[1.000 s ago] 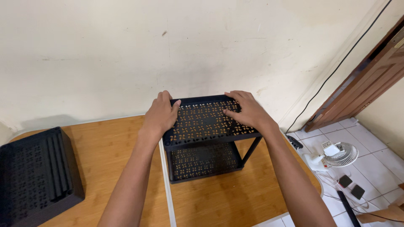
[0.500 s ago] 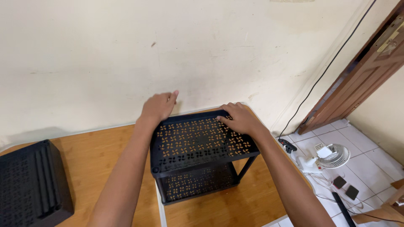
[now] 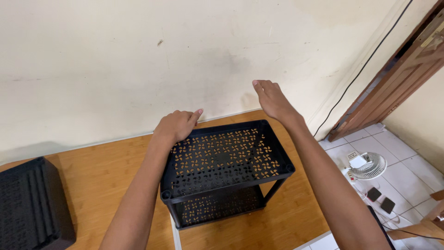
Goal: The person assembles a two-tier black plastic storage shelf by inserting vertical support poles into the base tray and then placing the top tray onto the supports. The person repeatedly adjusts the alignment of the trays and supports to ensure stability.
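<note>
Right now the black two-tier rack [image 3: 226,171] with perforated shelves stands on the wooden floor [image 3: 92,171], close to the cream wall [image 3: 138,55], and only one hand is on it. The left hand [image 3: 178,124] rests curled over the far left corner of the top shelf, fingers bent against the rim rather than wrapped around anything. The right hand [image 3: 272,99] hangs in the air above the far right corner, fingers loosely extended, holding nothing and not touching the rack.

With pressure on one corner alone, the light frame could tip or skate sideways on the smooth boards, likely toward the floor's edge on the right, where tiles begin. Below that edge lie a small white fan [image 3: 367,165] and two dark little blocks [image 3: 380,199]; a sliding rack might knock into them. Another black perforated shelf part [image 3: 27,203] sits well apart on the left.
</note>
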